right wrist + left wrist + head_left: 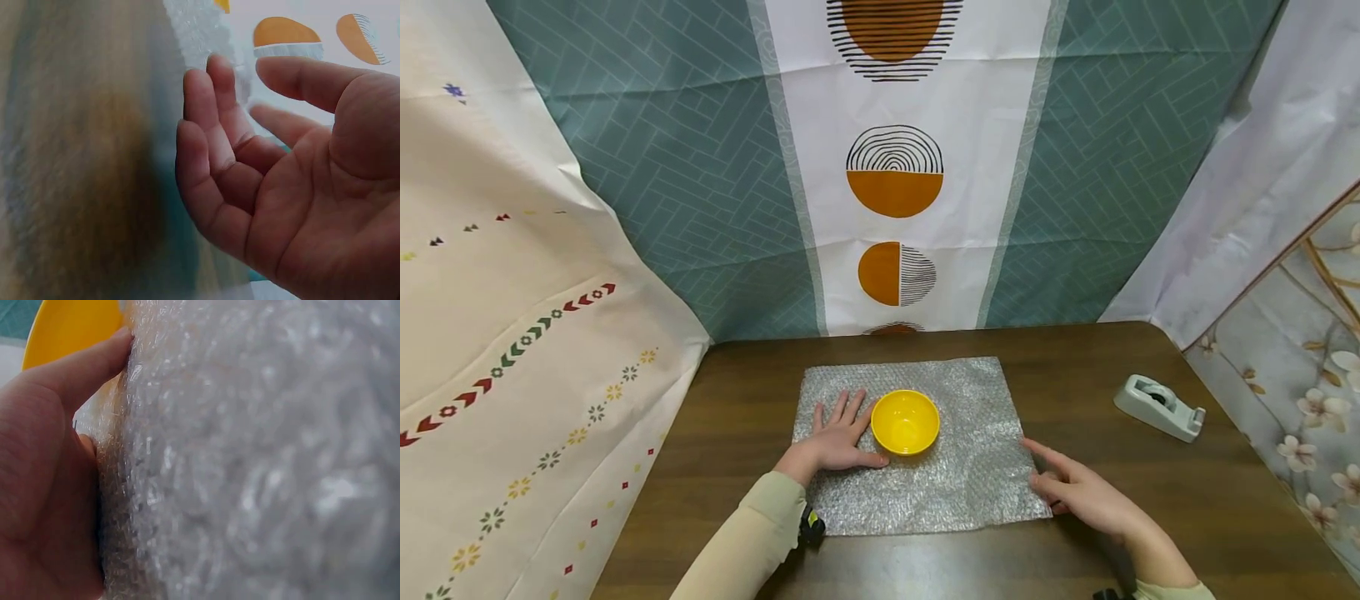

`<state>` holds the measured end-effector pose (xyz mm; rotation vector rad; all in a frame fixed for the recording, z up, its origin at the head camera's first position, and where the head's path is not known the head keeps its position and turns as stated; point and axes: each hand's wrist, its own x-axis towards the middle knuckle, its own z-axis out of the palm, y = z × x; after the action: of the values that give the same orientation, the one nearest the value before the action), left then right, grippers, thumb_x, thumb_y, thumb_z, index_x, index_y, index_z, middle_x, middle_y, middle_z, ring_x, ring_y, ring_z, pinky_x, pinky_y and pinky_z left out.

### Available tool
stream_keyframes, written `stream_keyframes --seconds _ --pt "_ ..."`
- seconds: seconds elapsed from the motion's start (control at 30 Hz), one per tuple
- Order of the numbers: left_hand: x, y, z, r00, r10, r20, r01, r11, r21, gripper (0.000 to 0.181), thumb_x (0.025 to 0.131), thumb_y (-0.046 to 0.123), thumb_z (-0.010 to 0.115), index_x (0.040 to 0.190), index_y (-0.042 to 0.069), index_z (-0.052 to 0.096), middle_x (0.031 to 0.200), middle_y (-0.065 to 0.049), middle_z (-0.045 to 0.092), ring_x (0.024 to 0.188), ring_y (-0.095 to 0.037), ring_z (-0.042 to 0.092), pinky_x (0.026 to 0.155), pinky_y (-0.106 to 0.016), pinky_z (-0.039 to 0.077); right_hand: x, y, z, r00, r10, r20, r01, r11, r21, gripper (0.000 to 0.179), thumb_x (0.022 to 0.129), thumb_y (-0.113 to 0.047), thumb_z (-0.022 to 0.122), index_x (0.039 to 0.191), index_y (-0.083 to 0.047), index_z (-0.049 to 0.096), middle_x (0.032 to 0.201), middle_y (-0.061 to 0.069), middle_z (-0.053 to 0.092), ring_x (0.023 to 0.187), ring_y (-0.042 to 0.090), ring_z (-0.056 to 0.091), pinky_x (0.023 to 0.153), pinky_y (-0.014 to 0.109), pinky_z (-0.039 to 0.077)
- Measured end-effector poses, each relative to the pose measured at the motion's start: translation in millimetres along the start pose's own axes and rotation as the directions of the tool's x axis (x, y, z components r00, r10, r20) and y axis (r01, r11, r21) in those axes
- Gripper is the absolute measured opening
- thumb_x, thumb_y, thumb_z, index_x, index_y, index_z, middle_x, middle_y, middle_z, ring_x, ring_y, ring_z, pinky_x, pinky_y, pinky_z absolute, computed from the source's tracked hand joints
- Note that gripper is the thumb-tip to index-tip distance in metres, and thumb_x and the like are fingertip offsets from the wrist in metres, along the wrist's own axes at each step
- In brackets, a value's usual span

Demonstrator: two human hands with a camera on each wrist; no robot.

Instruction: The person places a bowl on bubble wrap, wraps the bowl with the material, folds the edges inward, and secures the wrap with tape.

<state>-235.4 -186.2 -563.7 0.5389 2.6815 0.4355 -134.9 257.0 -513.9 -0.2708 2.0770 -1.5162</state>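
Note:
A yellow bowl (906, 423) stands upright on a sheet of bubble wrap (955, 500) laid flat on the table. My left hand (838, 443) rests on the wrap with its fingers spread, just left of the bowl. In the left wrist view the thumb (94, 365) lies against the bubbly surface, and part of the bowl (75, 331) shows behind it. By the wrap's right edge is my right hand (1078, 492), index finger extended to that edge. From the right wrist, this hand (275, 169) shows loosely bent fingers, thumb apart, and nothing held.
A pale tape dispenser (1160, 407) sits at the right of the brown wooden table (745, 417). Patterned cloths hang around it: a teal and white curtain (895, 275) behind, a cream cloth (550, 400) at left and a floral one (1300, 417) at right.

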Motion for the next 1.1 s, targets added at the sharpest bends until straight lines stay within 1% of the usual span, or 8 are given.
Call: stream_keyframes --seconds 0.07,0.13,0.23,0.37,0.53,0.77,0.93,1.1 --pt "0.6 -0.7 2.2 1.0 0.002 0.0 -0.002 1.0 -0.001 0.121 0.082 0.09 0.059 0.174 0.029 0.009 0.18 0.0 -0.011 0.163 -0.03 -0.019 0.12 -0.071 -0.015 -0.4 -0.3 0.6 1.0 -0.027 -0.007 0.027 1.0 0.003 0.053 0.117 -0.029 0.047 0.16 0.001 0.044 0.107 0.013 0.062 0.093 0.019 0.058 0.076 0.036 0.054" --pt "0.7 -0.5 3.9 1.0 0.001 0.003 -0.001 1.0 -0.003 0.121 0.082 0.09 0.06 0.174 0.03 0.009 0.18 0.001 -0.011 0.163 -0.03 -0.019 0.12 -0.071 -0.015 -1.1 -1.2 1.3 0.998 -0.048 -0.029 0.048 0.999 0.011 0.046 0.118 -0.026 0.043 0.149 0.005 0.056 0.131 0.022 0.063 0.104 0.019 0.062 0.083 0.036 0.057" --pt "-0.9 1.9 4.9 1.0 0.0 0.007 0.0 1.0 -0.009 0.12 0.083 0.089 0.061 0.174 0.03 0.009 0.18 0.001 -0.011 0.163 -0.029 -0.02 0.12 -0.07 -0.016 -1.4 -3.7 2.2 0.993 -0.099 -0.059 0.1 0.995 0.009 0.039 0.115 -0.01 0.039 0.142 0.008 0.061 0.147 0.028 0.057 0.112 0.015 0.064 0.088 0.032 0.056" --pt "-4.1 5.5 4.3 1.0 -0.004 0.007 0.004 1.0 -0.024 0.119 0.084 0.087 0.062 0.174 0.03 0.009 0.18 0.001 -0.011 0.163 -0.029 -0.019 0.12 -0.07 -0.017 2.3 -8.5 3.8 0.982 -0.157 -0.103 0.153 0.987 -0.043 0.036 0.111 -0.006 0.05 0.142 0.005 0.064 0.142 0.023 0.062 0.108 0.006 0.06 0.086 0.026 0.053" --pt "-5.4 6.1 2.8 1.0 -0.002 0.008 0.002 0.999 -0.036 0.119 0.084 0.086 0.063 0.174 0.03 0.01 0.18 0.001 -0.011 0.163 -0.03 -0.019 0.12 -0.07 -0.017 8.1 -14.2 7.1 0.972 -0.193 -0.136 0.182 0.98 -0.084 0.035 0.108 -0.019 0.066 0.137 0.0 0.07 0.139 0.019 0.066 0.111 0.008 0.062 0.087 0.026 0.054" --pt "-4.7 4.4 -0.8 1.0 -0.006 0.0 0.006 1.0 -0.029 0.119 0.084 0.087 0.062 0.174 0.029 0.011 0.18 0.0 -0.01 0.163 -0.029 -0.019 0.12 -0.07 -0.017 17.7 -24.8 12.5 0.952 -0.257 -0.165 0.24 0.964 -0.116 0.026 0.108 -0.016 0.066 0.128 -0.001 0.073 0.125 0.016 0.07 0.095 0.01 0.063 0.082 0.028 0.055" --pt "-4.0 3.9 -2.7 1.0 -0.008 0.008 0.008 1.0 -0.029 0.119 0.084 0.087 0.062 0.174 0.03 0.01 0.18 -0.001 -0.011 0.163 -0.03 -0.019 0.119 -0.07 -0.018 25.5 -32.3 17.4 0.939 -0.304 -0.16 0.28 0.947 -0.16 0.023 0.109 -0.016 0.064 0.125 -0.004 0.075 0.119 0.011 0.073 0.096 0.011 0.064 0.084 0.028 0.057" --pt "-2.5 3.9 -3.0 1.0 -0.007 0.014 0.007 0.999 -0.032 0.12 0.084 0.087 0.062 0.174 0.029 0.009 0.18 0.0 -0.012 0.163 -0.03 -0.02 0.12 -0.07 -0.018 31.9 -43.7 20.3 0.929 -0.331 -0.166 0.304 0.937 -0.169 0.019 0.108 -0.017 0.066 0.119 -0.005 0.076 0.108 0.006 0.072 0.091 0.024 0.065 0.082 0.032 0.058"
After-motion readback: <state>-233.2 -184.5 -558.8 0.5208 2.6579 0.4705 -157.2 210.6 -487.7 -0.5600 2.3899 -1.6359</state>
